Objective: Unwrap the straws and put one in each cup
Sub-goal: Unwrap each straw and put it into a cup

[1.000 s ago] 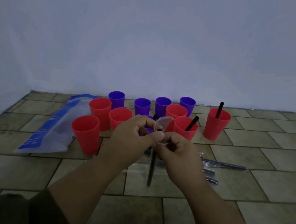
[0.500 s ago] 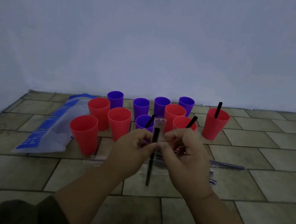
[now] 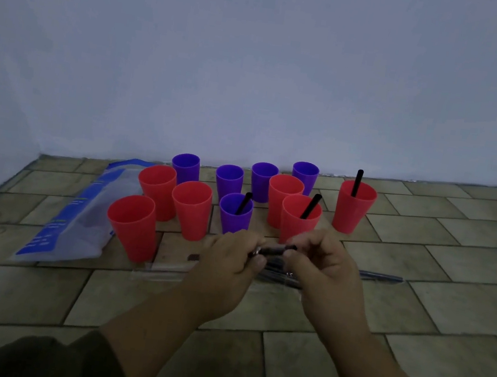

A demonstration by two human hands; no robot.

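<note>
Black straw (image 3: 275, 250) lies almost level between the two hands, its right end a little higher. The left hand (image 3: 227, 267) pinches it with curled fingers and thumb, and the right hand (image 3: 326, 269) does the same at the other end. Each grip is closed on the straw, and only a short stretch shows bare between them. A glint sits on the straw at the left grip; whether that is wrapper I cannot tell. A dark stub (image 3: 194, 257) shows just left of the left hand, in line with the straw, but it is unclear whether it is the same piece.

Beyond the grip the cups stand on the tiled floor (image 3: 445, 312). Straight past the left grip is a purple cup (image 3: 234, 223) with a leaning straw (image 3: 243, 203) in it. Past the right grip is a near red cup (image 3: 297, 226), also with a slanted straw (image 3: 311, 206). Further right stands an outer red cup (image 3: 353, 211) holding an upright straw (image 3: 357, 183). A middle red cup (image 3: 283, 189) stands just behind the near red one. Three bare red cups (image 3: 190, 212) cluster left of the grip, and four back purple cups (image 3: 228, 182) line up along the wall (image 3: 257, 63).

Wrapped straws (image 3: 381, 276) lie on the floor just under and to the right of the right grip. A clear wrapper (image 3: 160, 275) lies left of the left grip, and a blue and clear bag (image 3: 78, 223) lies further left.
</note>
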